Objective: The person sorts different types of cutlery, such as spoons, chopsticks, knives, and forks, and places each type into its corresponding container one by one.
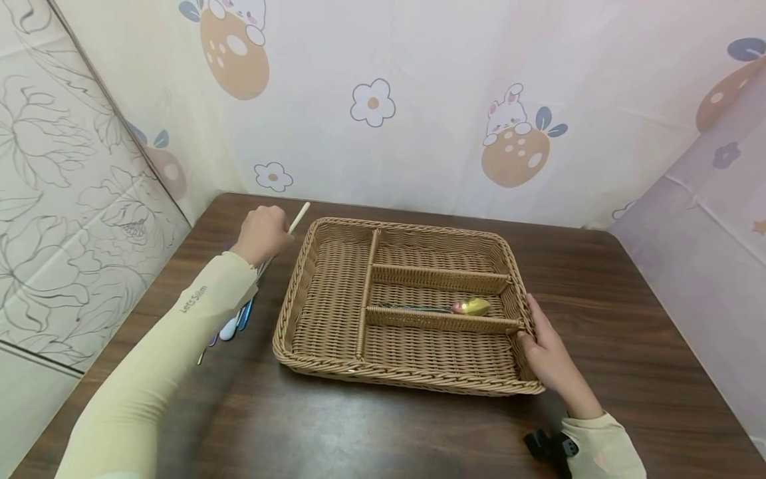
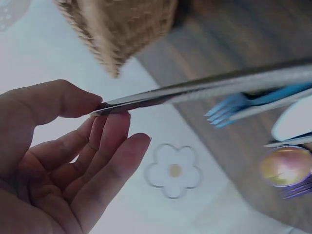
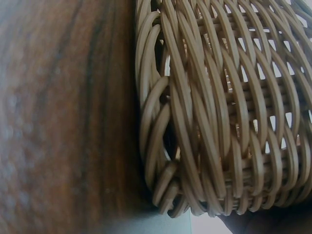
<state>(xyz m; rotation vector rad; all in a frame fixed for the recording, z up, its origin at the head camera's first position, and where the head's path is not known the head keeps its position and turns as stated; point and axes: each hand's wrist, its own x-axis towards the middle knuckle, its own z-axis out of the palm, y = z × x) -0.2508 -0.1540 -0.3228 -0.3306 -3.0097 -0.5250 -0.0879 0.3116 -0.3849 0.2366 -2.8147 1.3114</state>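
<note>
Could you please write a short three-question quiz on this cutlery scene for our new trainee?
1. True or false: the spoon lies in the middle right section of the basket.
2. What does the left hand pinch? A) a long thin utensil B) a cup C) a cloth
3. Where does the right hand rest?

Key:
1. True.
2. A, the utensil, pinched between thumb and fingertips.
3. On the basket's right rim.
</note>
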